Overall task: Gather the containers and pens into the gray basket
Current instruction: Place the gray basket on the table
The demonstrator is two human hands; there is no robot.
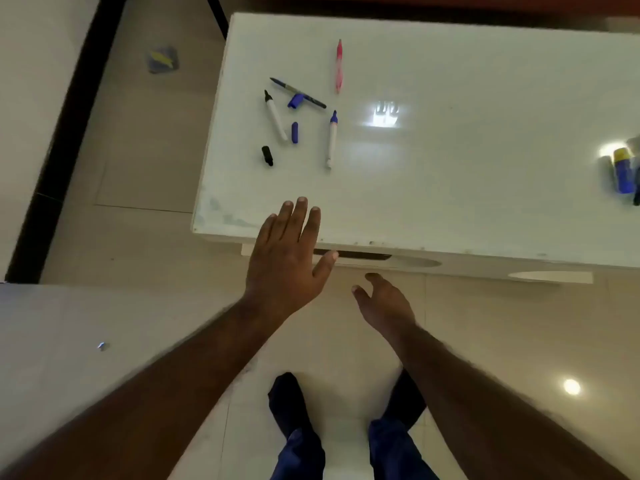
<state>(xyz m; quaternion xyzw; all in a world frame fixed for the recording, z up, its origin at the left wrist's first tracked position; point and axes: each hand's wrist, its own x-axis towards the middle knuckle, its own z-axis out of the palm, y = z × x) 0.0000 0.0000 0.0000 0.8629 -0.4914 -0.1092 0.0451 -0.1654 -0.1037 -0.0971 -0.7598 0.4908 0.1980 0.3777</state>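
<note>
Several pens lie on the left part of the white table [450, 188]: a pink pen [339, 65], a dark blue pen [298, 92], a white marker with a black tip [276, 116], and a white marker with a blue tip [332, 140]. Loose caps lie among them: two blue caps [295, 100] [294, 132] and a black cap [267, 155]. A blue and yellow container [623, 171] lies at the right edge. My left hand [287, 258] hovers flat and open over the table's near edge, below the pens. My right hand [384, 301] is open, lower, in front of the table. No gray basket is in view.
The table's front has a dark slot [353, 255] below its edge. A small blue and yellow object [162, 59] lies on the tiled floor at the upper left. A pale surface [69, 341] fills the lower left. My feet [294, 410] stand before the table.
</note>
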